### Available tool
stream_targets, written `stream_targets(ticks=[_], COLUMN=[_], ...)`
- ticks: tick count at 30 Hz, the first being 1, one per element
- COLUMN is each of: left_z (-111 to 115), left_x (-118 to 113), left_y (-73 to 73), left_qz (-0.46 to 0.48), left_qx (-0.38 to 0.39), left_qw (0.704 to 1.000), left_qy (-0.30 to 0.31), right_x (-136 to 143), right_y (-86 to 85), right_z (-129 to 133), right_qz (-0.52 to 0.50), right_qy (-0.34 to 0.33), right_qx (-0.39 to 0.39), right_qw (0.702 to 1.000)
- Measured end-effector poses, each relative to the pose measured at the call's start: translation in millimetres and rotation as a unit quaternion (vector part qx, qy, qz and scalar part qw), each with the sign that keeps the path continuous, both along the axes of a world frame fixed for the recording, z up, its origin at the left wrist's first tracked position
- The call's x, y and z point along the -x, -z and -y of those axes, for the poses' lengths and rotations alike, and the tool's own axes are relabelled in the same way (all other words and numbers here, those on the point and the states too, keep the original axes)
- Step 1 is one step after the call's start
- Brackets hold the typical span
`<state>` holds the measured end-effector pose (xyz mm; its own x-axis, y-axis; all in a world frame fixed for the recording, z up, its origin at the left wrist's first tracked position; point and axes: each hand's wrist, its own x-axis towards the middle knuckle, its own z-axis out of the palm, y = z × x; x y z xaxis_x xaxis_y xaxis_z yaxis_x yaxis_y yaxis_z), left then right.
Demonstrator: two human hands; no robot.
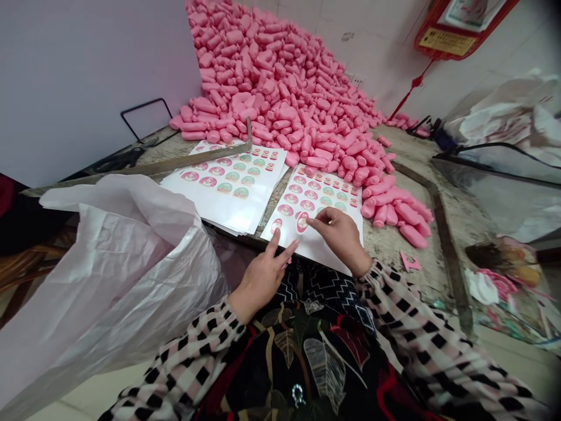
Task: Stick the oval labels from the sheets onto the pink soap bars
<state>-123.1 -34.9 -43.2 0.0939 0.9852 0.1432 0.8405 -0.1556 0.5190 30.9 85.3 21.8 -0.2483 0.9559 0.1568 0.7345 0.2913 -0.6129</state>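
Observation:
With thumb and forefinger pinched, my right hand point(337, 231) grips the edge of an oval pink-and-white sticker point(302, 222) on the right-hand sticker sheet point(319, 248). My left hand point(262, 273) is at the sheet's near edge, two digits stretched apart toward another oval sticker point(276, 225). Its remaining fingers are curled under and hidden; a small bit of pink shows beneath them, too little to name. Left of this sheet lies a stack of similar sheets point(245, 213), printed with pink and green labels.
A large heap of pink bottle-shaped pieces point(280, 76) covers the back of the table. A bent metal bar point(197, 156) lies across the stack. A white plastic bag point(144, 245) hangs at the left, and a clear zipped bag point(495, 187) stands at the right.

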Motion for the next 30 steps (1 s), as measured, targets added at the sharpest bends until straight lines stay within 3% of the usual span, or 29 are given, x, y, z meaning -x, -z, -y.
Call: stream_targets(ticks=[3, 5, 6, 9, 11, 12, 15, 20, 30], left_z=[10.3, 11.2, 9.2, -3.6, -12.7, -16.2, -21.7, -23.3, -25.9], left_x=[3.3, 2.3, 1.1, -3.3, -6.0, -7.2, -10.6, -13.8, -16.1], left_y=[-12.5, -24.2, -30.2, -44.8, -51.1, -53.4, -57.5, -56.4, -51.7], left_qz=[0.193, 0.379, 0.486, 0.732, 0.794, 0.805, 0.806, 0.798, 0.794], left_qx=[-0.029, 0.015, 0.056, 0.152, 0.181, 0.192, 0.226, 0.239, 0.22], left_qw=[0.98, 0.92, 0.864, 0.655, 0.568, 0.547, 0.533, 0.546, 0.559], left_qy=[-0.033, -0.099, -0.117, -0.11, -0.119, -0.125, -0.124, -0.095, -0.098], right_x=[-6.1, -5.7, -4.4, 1.2, 3.9, 4.4, 3.6, 1.9, 3.4], right_y=[5.9, 4.6, 2.4, -6.3, -10.1, -10.8, -9.2, -5.3, -1.6], right_z=[9.0, 18.6, 24.0, 39.8, 47.4, 49.9, 53.3, 55.2, 56.4], right_qz=[-0.128, -0.196, -0.219, -0.249, -0.246, -0.241, -0.225, -0.191, -0.161], right_qy=[-0.012, -0.025, -0.036, -0.078, -0.099, -0.103, -0.106, -0.109, -0.111], right_qx=[0.048, 0.072, 0.083, 0.11, 0.122, 0.124, 0.12, 0.109, 0.094], right_qw=[0.991, 0.978, 0.972, 0.959, 0.957, 0.957, 0.961, 0.969, 0.976])
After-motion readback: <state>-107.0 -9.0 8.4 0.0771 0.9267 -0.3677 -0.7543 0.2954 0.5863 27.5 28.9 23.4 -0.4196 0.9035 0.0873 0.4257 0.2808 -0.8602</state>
